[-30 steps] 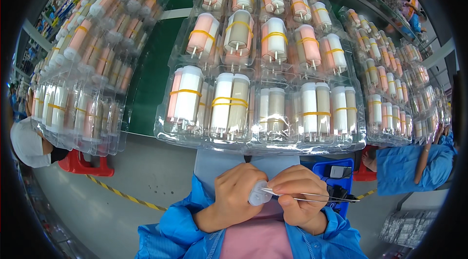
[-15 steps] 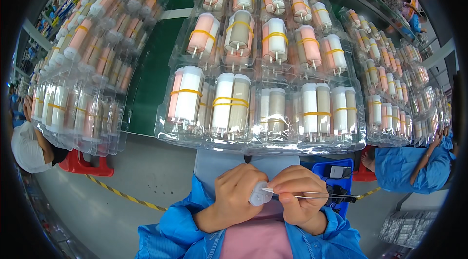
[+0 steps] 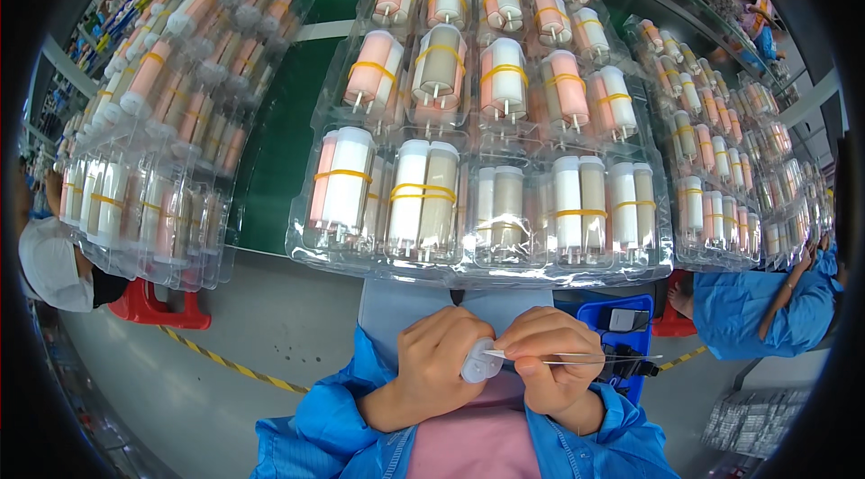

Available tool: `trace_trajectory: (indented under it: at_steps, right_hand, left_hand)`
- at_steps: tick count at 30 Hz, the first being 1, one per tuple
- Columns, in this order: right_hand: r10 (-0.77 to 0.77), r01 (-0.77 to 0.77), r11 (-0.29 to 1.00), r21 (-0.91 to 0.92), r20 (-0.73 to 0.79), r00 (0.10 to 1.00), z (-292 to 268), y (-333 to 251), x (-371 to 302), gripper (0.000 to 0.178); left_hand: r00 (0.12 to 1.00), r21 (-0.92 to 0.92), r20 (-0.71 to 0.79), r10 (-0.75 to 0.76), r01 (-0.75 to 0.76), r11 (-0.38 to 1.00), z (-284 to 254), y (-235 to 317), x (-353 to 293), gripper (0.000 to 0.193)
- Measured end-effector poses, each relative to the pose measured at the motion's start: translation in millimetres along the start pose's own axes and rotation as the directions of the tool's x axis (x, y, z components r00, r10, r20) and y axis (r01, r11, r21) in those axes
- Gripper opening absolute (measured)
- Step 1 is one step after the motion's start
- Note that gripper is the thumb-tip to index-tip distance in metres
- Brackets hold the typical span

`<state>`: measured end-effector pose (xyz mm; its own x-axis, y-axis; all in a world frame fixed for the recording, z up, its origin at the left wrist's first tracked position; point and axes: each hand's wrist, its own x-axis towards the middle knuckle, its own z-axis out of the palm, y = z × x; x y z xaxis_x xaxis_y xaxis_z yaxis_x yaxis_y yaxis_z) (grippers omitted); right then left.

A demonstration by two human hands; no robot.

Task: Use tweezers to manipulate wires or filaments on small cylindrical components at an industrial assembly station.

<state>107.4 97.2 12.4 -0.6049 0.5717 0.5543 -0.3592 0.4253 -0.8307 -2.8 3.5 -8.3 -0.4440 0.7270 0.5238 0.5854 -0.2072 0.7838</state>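
My left hand point(image 3: 439, 358) is wrapped round a small whitish part with a round, translucent end face point(image 3: 479, 362), which is turned toward my right hand. The rest of that part is hidden in my fist. In a pinch, my right hand point(image 3: 554, 358) holds thin metal tweezers point(image 3: 622, 358), whose slender legs stick out to the right of my fingers. A white pointed tip point(image 3: 495, 354) reaches from these fingers to the round face. Whether this tip belongs to the tweezers, I cannot tell. Both hands are above my lap, in front of the table.
Stacked clear plastic trays point(image 3: 423, 264) hold banded white, pink and grey cylinders on the green table point(image 3: 279, 145). More tray stacks point(image 3: 144, 249) stand left and right. A blue bin point(image 3: 590, 310) with dark parts is beyond my right hand. People sit on both sides, near red stools point(image 3: 171, 306).
My hands keep nearly the same pose, with the tip still at the round face. The person at the left edge has shifted slightly.
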Motion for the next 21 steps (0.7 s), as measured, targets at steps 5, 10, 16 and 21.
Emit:
trace_trajectory:
  at_steps: [5,10,16,21]
  right_hand:
    - [0.03,-0.029,0.998,0.052,-0.021,0.999,-0.3,1.2,-0.9,0.009]
    - [0.034,-0.034,0.997,0.067,0.003,0.999,-1.9,0.4,1.2,0.008]
    - [0.011,-0.011,0.997,0.075,0.003,1.0,-1.5,2.5,0.8,0.007]
    - [0.008,-0.007,0.997,0.073,-0.013,1.0,0.2,1.9,-0.2,0.008]
  left_hand:
    - [1.0,0.004,0.003,0.005,-0.005,1.0,0.0,0.6,0.0,0.016]
    - [1.0,0.0,0.002,0.011,-0.011,1.0,0.1,0.0,-0.2,0.017]
    - [0.999,0.007,0.041,0.017,-0.018,1.0,-5.2,1.5,1.7,0.022]
    - [1.0,0.003,-0.001,0.021,-0.021,1.0,-2.8,1.0,2.4,0.021]
